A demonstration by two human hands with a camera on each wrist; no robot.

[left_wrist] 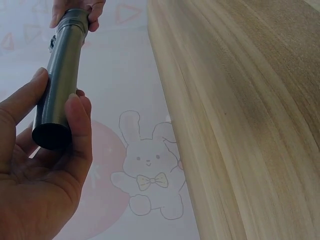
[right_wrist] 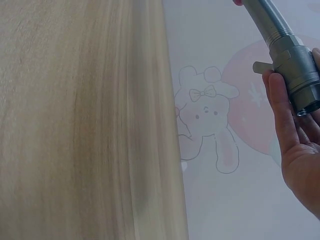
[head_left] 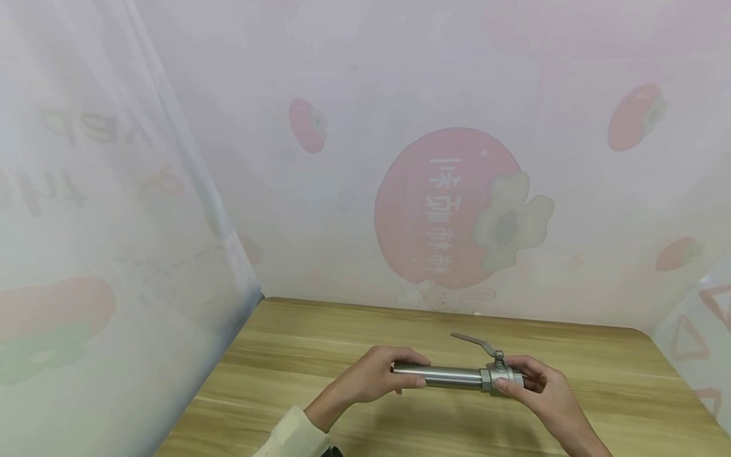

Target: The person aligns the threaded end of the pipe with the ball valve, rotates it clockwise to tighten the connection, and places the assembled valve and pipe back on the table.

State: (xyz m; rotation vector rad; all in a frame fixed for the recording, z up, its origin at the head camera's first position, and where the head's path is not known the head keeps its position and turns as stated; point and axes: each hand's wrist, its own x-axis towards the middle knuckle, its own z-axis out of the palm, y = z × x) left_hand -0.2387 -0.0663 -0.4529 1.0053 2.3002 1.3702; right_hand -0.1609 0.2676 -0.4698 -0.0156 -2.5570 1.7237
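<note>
A straight metal pipe (head_left: pixel 454 376) joins a ball valve (head_left: pixel 500 377) at its right end, both held level above the wooden table. My left hand (head_left: pixel 381 376) grips the pipe near its free left end, thumb on one side and fingers on the other. Around the valve body curls my right hand (head_left: pixel 542 388), with the thumb on the near side. The valve's flat lever handle (head_left: pixel 474 341) points left and slightly up, over the pipe. In the right wrist view, threads (right_wrist: pixel 280 40) show where the pipe meets the valve (right_wrist: pixel 297 75).
The wood-grain table (head_left: pixel 297 336) spreads beneath both hands. Behind it hangs a pale curtain (head_left: pixel 342 222) printed with fruit and rabbits, and another curtain (head_left: pixel 114 241) closes the left side. A small dark object (head_left: pixel 332 452) shows at the bottom edge by the left sleeve.
</note>
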